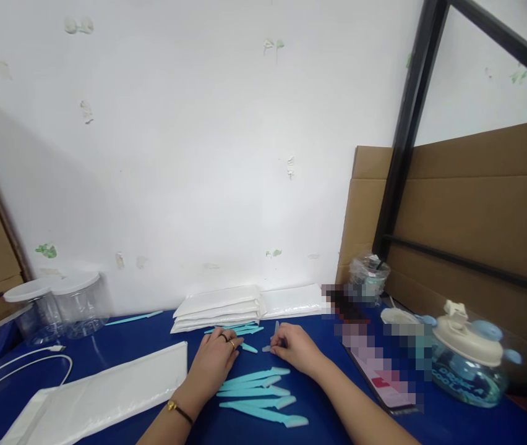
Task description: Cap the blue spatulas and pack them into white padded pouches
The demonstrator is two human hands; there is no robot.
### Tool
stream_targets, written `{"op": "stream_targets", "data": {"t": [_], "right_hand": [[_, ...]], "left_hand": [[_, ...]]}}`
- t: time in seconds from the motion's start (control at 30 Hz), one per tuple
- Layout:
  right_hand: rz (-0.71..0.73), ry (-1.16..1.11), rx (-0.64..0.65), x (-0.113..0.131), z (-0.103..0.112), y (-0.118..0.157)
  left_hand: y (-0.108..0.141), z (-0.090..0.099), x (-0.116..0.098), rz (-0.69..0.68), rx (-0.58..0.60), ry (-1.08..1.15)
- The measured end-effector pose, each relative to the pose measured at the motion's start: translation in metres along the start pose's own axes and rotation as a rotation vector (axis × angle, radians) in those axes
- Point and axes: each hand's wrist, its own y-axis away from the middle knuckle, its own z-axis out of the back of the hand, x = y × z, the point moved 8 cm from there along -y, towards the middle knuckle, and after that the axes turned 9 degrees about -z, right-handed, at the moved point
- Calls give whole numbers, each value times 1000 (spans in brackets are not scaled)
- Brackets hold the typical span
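My left hand (214, 358), with rings and a bracelet, rests on the blue table beside a small light-blue tool (248, 348); its fingers bend down and whatever lies under them is hidden. Pinched in my right hand (295, 349) is a small translucent cap (276, 327), with another pale end showing beside the fingertips. Several light-blue tools with pale blade ends (254, 392) are fanned out between my forearms. More of the blue tools (240, 327) lie just beyond my left hand, in front of stacked white packets (217, 306).
A large white packet (106, 395) and a white cable (17, 358) lie left, near clear jars (78, 306). One blue tool (136, 317) lies by the wall. At right are a partly pixelated phone (384, 377), a wrapped cup (369, 281) and a bottle (467, 358).
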Motion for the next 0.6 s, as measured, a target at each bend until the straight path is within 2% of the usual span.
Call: {"op": "stream_targets", "data": {"t": [0.37,0.6], "right_hand": [[14,-67,116,-2,-5,7],[30,-61,73,7,-4,5]], "left_hand": [[-2,2,3,42,-33,21],[-4,-1,-5,40,-5,92]]}}
